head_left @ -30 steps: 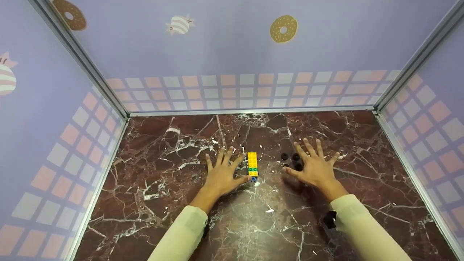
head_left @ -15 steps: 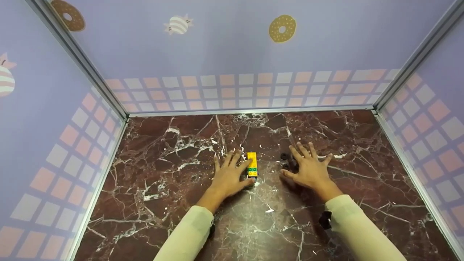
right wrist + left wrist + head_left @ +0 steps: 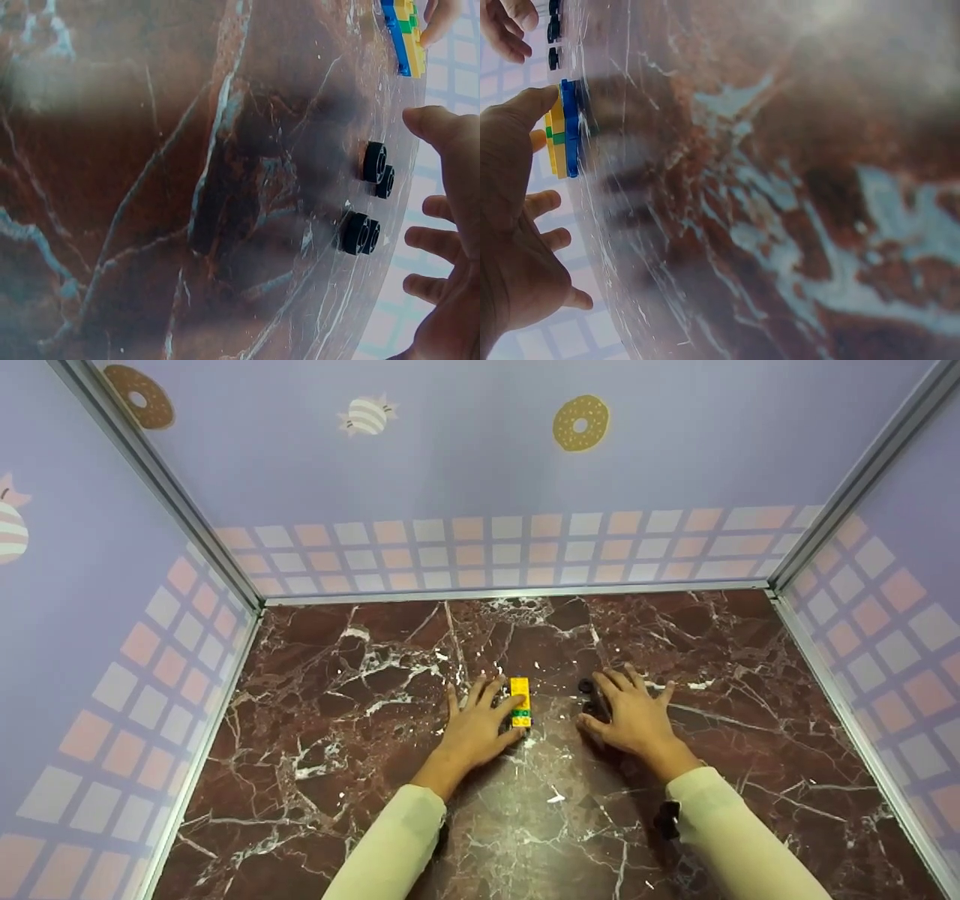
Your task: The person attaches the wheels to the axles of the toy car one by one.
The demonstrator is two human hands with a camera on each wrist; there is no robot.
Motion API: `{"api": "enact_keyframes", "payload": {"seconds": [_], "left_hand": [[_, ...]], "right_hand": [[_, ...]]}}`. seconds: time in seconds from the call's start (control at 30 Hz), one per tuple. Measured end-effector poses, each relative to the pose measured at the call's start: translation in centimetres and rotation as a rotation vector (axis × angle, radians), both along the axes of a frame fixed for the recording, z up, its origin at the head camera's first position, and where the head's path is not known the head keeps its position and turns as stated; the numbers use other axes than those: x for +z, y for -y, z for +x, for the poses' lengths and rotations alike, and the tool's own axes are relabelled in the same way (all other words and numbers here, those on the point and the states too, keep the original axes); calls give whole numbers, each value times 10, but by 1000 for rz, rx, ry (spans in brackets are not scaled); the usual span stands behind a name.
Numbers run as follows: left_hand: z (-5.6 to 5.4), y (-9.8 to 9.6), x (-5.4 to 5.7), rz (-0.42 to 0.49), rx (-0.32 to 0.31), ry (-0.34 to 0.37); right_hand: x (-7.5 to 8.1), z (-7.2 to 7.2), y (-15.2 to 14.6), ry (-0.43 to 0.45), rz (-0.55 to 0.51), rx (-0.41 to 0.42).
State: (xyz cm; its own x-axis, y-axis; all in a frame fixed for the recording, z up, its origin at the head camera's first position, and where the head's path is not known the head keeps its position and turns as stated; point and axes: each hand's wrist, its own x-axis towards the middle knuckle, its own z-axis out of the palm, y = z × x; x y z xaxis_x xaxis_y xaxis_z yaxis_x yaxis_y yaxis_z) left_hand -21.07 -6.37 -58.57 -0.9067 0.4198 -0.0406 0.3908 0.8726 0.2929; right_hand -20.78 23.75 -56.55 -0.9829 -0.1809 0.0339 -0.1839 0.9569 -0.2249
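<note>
So at the far left you've got a lilac wall with pink and white checks, meeting the dark red marbled worktop. Next comes your left hand, grip loose, fingers spread and fairly straight, with thumb and index tips right at the brick piece; can't tell how firmly they touch. That piece lies around the middle of the worktop, yellow on top with a green band, and your wrist views show a blue base under it. Further right, four black wheels stand close together, partly hidden in the head view by your right hand. That grip's relaxed too, fingers extended near the wheels. Your right sleeve is pale, and past it there's another checked wall.
</note>
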Motion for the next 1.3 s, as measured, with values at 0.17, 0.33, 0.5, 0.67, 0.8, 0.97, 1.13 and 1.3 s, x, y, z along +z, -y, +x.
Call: {"api": "enact_keyframes", "payload": {"seconds": [0.17,0.33,0.5,0.67,0.8,0.97,1.13,1.3], "left_hand": [[-4,-3,1,-10,-4,4],[-8,-5,4,0,-17,15],[-11,-5,5,33,-30,30],[-14,-5,4,82,-58,36],[-16,-4,3,109,-69,58],[-18,-3,2,105,-76,75],[-20,-1,3,107,-89,86],[-21,-1,2,125,-103,106]], "right_hand": [[-3,0,1,-21,-2,12],[-5,0,2,-32,-9,17],[-6,0,3,-49,-7,22],[-9,1,3,-66,-16,29],[-11,2,5,-86,-21,40],[-13,2,5,-106,-17,61],[-14,2,6,-119,-8,72],[-15,3,7,-136,3,82]]}}
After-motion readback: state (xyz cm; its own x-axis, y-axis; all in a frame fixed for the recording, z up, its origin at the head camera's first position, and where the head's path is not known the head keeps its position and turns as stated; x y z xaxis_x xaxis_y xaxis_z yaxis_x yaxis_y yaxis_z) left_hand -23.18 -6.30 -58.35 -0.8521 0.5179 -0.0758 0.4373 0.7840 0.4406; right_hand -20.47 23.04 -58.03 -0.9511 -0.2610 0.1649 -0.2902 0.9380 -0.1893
